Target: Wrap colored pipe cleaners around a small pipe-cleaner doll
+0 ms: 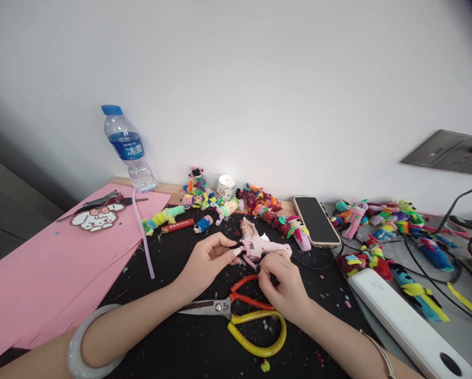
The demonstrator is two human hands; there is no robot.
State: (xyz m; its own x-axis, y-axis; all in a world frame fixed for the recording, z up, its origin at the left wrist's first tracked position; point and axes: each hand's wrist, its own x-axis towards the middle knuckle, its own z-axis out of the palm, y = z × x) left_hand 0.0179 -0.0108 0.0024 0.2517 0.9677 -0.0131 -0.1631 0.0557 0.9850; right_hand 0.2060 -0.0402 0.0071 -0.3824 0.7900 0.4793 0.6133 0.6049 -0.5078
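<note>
The left arm comes from the lower left, with a bracelet (77, 345) near the edge of the view, and it reaches forward over the black mat (204, 347). The left hand (206, 260) is turned inward, its thumb and index finger pinching a thin pink strip (251, 263). The right arm enters from the lower right; the right hand (285, 284) is bent, with the fingers curled and their tips pressed together at the dark lower end of the same strip. The strip is therefore between the two hands, just beyond the tips of the left fingers and to the left of the right knuckles.

Directly behind the strip lies a pale pink glue gun (269, 248), near both hands; whether a finger touches it, I cannot tell. Scissors (219, 307) with one red and one yellow handle lie on the mat, below the hands.
</note>
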